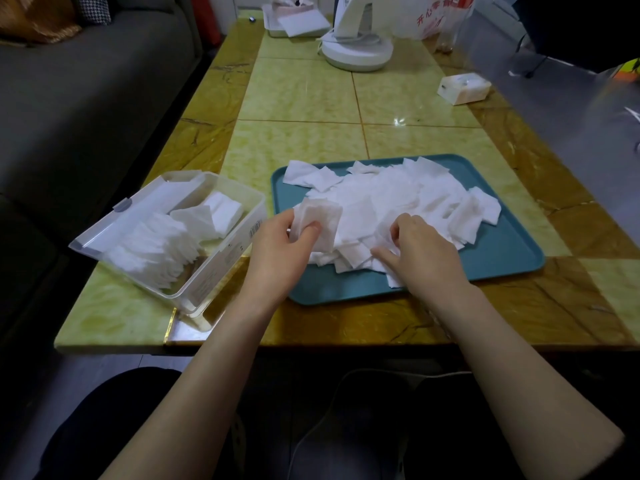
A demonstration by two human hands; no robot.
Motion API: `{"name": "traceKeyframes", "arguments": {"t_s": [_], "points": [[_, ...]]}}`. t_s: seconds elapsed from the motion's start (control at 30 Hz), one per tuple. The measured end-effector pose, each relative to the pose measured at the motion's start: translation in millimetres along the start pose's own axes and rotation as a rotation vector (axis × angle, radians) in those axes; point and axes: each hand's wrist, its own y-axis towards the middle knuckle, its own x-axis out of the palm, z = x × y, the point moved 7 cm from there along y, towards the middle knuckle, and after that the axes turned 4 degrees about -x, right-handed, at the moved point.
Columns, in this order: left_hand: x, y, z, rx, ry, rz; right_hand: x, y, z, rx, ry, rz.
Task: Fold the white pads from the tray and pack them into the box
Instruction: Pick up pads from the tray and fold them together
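Note:
A teal tray (502,251) lies on the table with a loose heap of white pads (398,199) on it. My left hand (277,247) is shut on a folded white pad (320,220), held over the tray's left edge. My right hand (419,247) rests on the near side of the heap, fingers pressed onto pads; whether it grips one is unclear. To the left stands a clear plastic box (221,268), its lid swung open to the far side, with a row of folded pads (156,251) inside.
A green and brown tiled table (311,98) carries a white fan base (356,50), a small white box (462,88) at the right and a white tray with papers (294,24) at the far end. A grey sofa (86,98) stands left.

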Motion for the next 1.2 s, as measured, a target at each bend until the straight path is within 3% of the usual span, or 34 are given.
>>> {"name": "traceKeyframes", "arguments": {"t_s": [0.27,0.47,0.8,0.93,1.03,1.2], "points": [[-3,-1,-1,-0.012,-0.02,0.026,-14,4,4,0.026,0.072,0.124],[-3,0,-2,-0.012,-0.009,0.025,-2,1,-2,0.028,0.094,-0.018],[-1,0,-4,-0.033,0.019,0.029,-22,3,-6,-0.016,0.176,0.197],[0,2,-7,-0.034,0.035,0.035,-27,1,-12,-0.006,0.431,0.239],[4,3,-8,-0.013,0.046,0.047,-17,2,-25,0.035,0.761,0.101],[18,-3,-5,0.0,0.072,-0.024,3,1,-45,0.082,1.06,-0.078]]}}
